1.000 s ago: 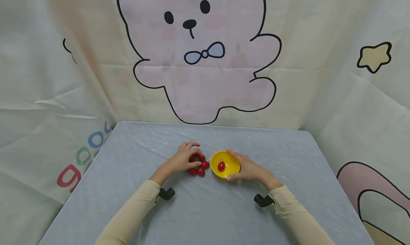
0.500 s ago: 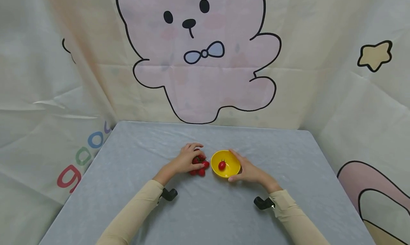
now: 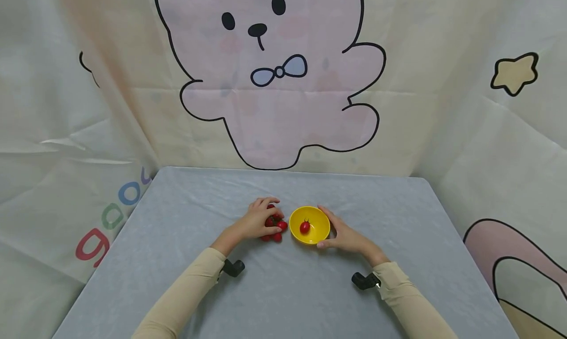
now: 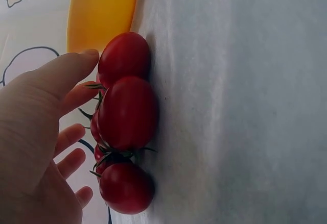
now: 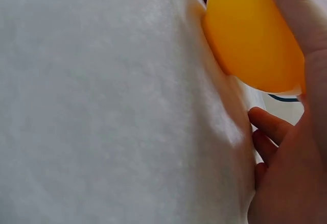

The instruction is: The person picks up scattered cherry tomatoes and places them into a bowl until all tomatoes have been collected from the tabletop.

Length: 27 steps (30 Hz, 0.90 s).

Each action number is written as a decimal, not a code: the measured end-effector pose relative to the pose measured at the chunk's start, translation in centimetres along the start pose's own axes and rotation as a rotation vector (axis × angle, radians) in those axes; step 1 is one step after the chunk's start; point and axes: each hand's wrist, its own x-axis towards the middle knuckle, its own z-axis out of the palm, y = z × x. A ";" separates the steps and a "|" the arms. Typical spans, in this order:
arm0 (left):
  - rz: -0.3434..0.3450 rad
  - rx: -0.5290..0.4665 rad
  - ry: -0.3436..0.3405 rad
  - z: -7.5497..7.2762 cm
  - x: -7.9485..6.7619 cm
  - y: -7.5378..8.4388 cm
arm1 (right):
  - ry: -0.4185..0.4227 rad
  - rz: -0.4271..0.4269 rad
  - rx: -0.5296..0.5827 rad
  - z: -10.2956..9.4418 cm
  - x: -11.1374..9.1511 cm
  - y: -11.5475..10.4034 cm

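Note:
My left hand reaches over a cluster of small red cherry tomatoes with green stems, lying on the table. Its thumb tip is right at the tomato nearest the bowl, with the index finger by the stems behind. The other fingers are spread and loosely bent. Beside the cluster stands a yellow bowl with one cherry tomato in it. My right hand holds the bowl from the right, thumb at the near side and index finger at the far rim.
A grey-blue cloth covers the table. Behind it hangs a curtain printed with a cartoon bear, and more printed cloth closes in both sides. Dark wrist cameras sit under both wrists.
My left hand has shifted slightly right, further over the tomatoes, and then stays almost still. The right hand keeps its hold on the bowl. The head view has tilted a little.

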 end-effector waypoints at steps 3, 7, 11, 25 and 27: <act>-0.003 0.008 -0.013 0.0 0.2 0.0 | -0.004 -0.010 0.028 0.1 0.1 -0.1; -0.007 0.031 -0.029 0.3 0.4 0.0 | 0.007 -0.027 0.031 0.2 0.3 -0.4; -0.014 0.033 -0.039 0.4 0.5 0.2 | 0.037 -0.042 0.030 0.6 0.3 -0.1; -0.031 0.013 -0.051 0.3 0.5 0.4 | 0.040 0.038 -0.033 0.6 0.6 -1.0; -0.036 0.018 -0.057 0.4 0.5 0.4 | 0.047 0.049 -0.031 0.6 0.5 -1.0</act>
